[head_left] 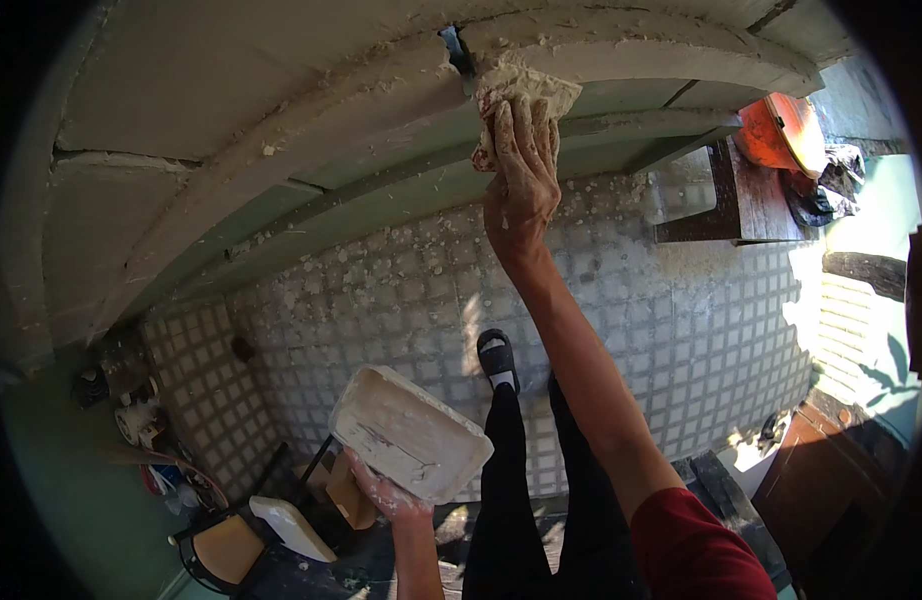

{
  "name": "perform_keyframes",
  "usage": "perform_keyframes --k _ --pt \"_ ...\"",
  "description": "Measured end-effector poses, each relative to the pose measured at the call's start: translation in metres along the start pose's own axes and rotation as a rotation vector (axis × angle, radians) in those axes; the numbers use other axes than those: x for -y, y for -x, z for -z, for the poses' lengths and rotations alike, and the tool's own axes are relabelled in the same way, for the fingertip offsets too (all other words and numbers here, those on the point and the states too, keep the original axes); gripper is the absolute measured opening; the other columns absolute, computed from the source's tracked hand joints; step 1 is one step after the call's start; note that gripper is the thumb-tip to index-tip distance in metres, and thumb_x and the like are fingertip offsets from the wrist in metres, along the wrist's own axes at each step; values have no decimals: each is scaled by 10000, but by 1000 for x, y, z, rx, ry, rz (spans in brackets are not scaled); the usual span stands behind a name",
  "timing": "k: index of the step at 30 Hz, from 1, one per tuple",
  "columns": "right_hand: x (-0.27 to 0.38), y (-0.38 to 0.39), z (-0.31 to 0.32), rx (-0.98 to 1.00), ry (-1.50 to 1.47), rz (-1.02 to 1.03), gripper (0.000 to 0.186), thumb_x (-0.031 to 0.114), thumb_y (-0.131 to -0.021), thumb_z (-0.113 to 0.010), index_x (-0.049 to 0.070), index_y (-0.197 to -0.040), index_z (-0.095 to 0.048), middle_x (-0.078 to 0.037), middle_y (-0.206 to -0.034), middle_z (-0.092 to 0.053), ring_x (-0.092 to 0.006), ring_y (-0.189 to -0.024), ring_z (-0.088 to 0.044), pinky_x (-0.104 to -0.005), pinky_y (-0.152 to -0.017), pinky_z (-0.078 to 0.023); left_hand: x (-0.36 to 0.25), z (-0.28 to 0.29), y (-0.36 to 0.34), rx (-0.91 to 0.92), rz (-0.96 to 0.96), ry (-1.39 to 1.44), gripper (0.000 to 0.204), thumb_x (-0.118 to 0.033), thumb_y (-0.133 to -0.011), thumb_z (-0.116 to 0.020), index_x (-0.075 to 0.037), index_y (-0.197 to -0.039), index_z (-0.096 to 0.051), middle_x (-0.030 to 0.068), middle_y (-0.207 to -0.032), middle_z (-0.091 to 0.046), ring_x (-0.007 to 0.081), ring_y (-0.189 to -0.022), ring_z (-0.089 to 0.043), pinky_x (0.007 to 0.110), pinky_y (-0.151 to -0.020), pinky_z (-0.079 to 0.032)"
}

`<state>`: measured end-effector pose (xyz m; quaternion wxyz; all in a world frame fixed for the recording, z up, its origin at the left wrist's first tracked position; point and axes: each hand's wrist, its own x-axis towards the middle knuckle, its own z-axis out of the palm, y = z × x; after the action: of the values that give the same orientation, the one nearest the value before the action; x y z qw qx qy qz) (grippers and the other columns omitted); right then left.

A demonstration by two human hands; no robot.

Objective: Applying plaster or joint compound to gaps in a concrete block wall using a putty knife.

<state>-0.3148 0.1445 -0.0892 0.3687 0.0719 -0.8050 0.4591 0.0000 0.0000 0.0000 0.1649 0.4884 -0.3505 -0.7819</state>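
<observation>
Red sleeve (pixel 699 548), R hand (pixel 524 185) w/ paste-caked pc. (pixel 529 84), rect. tub (pixel 421 399)

The floor (pixel 681 300) is made of lots of little pale squares, with white specks on part of it. Over on the right, 1 bright orange thing (pixel 783 135) sits by a dark wooden table (pixel 766 195), next to a crumpled black bag (pixel 829 185). At the bottom left, 1 chair (pixel 228 550) with a tan seat stands near a brown box (pixel 349 497)

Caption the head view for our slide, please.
Right hand with smeared cloth-like piece at ledge; left hand with tray.
</observation>
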Motion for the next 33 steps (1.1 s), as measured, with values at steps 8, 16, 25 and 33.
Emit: perform_keyframes --k 8,16,25,33 --pt "-10 20 35 -60 75 15 379 -15 -893 -459 11 -1234 -623 -174 -1300 -580 -348 -1291 -478 -499 -1112 -304 -1 21 -5 -16 -6 -45 728 -553 -935 -477 -135 -1494 -273 85 -1520 -295 301 -1355 -340 445 -1118 -284" --pt "1 4 26 -8 131 38 487 -71 -794 -459 44 -1237 -625 -148 -1304 -582 -367 -1294 -466 -513 -1116 -295 -3 6 -4 -70 34 -9 721 -555 -937 -470 -130 -1488 -281 87 -1517 -298 306 -1357 -336 455 -1114 -285" --pt "-2 8 76 91 -379 -434 361 -59 -815 -536 -41 -1161 -636 -147 -1122 -683 -196 -1031 -647 -322 -910 -499 -11 9 -3 -38 -12 -75 720 -561 -935 -450 -165 -1502 -250 70 -1532 -260 294 -1384 -294 470 -1128 -254" --pt "-71 -45 70 253 -717 -579 290 53 -838 -592 -55 -1105 -620 -73 -1015 -676 -120 -900 -615 -283 -818 -505 -6 2 1 -12 18 -60 725 -563 -931 -476 -153 -1494 -272 80 -1527 -278 298 -1370 -322 463 -1116 -283"
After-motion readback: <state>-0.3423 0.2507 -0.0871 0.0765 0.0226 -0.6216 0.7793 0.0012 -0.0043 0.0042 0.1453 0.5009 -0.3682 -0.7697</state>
